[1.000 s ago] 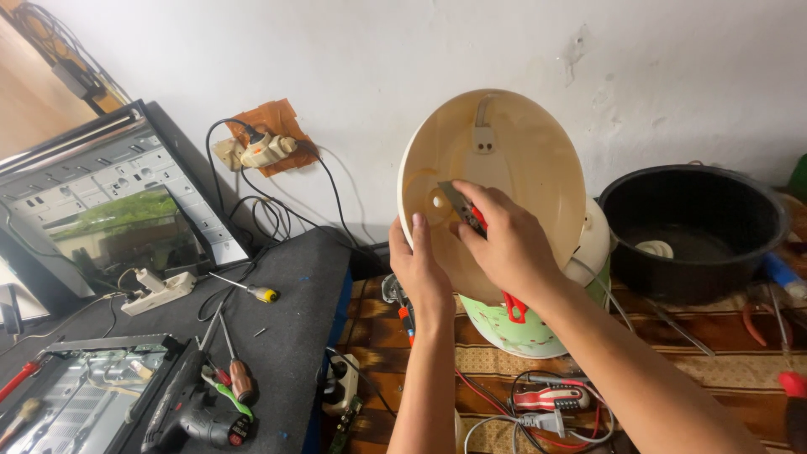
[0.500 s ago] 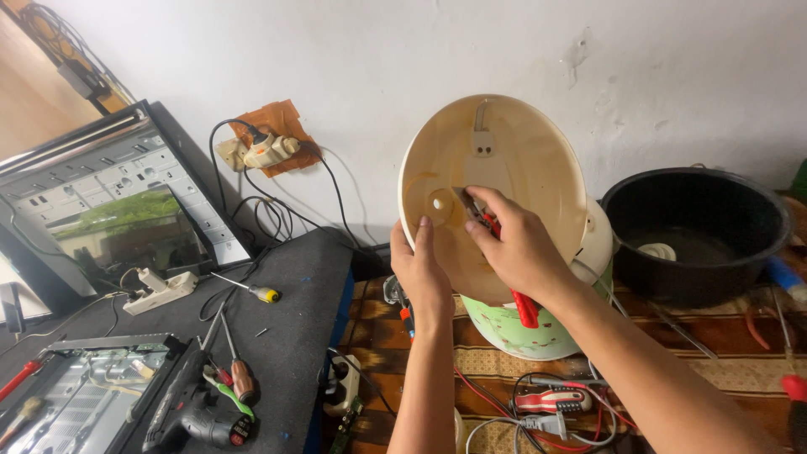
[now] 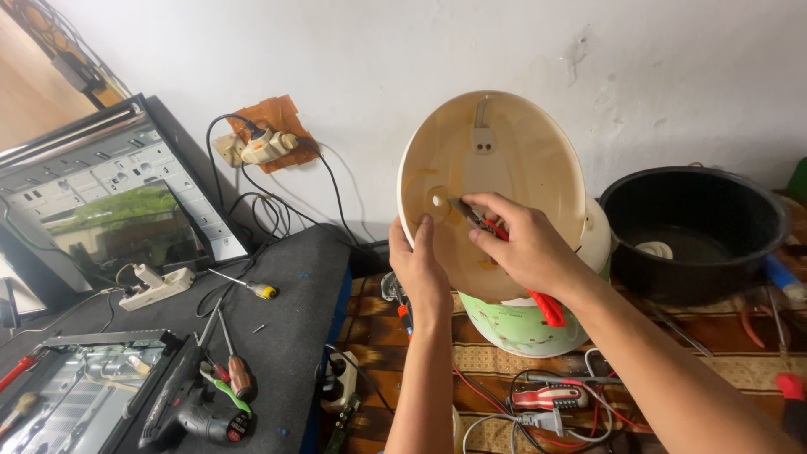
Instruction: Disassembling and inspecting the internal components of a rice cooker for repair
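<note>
1. The left hand [image 3: 420,269] presses against the lower left edge of the round cream lid [image 3: 496,168], fingers straight and close together, thumb up along the rim. It steadies the lid with a flat, loose hold; the fingers are not curled into a fist.
2. The right hand [image 3: 525,244] is closed around red-handled pliers [image 3: 504,244]. The thumb and forefinger pinch near the metal nose, and the other fingers wrap the grips, one red handle sticking out below the palm.
3. The tip of the pliers touches a small round fitting [image 3: 437,200] on the left part of the lid's inner face.
4. The lid stands nearly upright, inner side toward the camera, hinged above the pale green cooker body [image 3: 517,324], which sits on a patterned mat [image 3: 731,353].
5. A black inner pot [image 3: 693,231] stands just to the right of the cooker, against the white wall.
6. On the dark mat [image 3: 294,319] to the left lie a yellow-handled screwdriver [image 3: 244,284], more screwdrivers, and a black glue gun [image 3: 181,403].
7. A white power strip [image 3: 155,287] lies near an opened flat-panel screen [image 3: 109,202] leaning on the wall.
</note>
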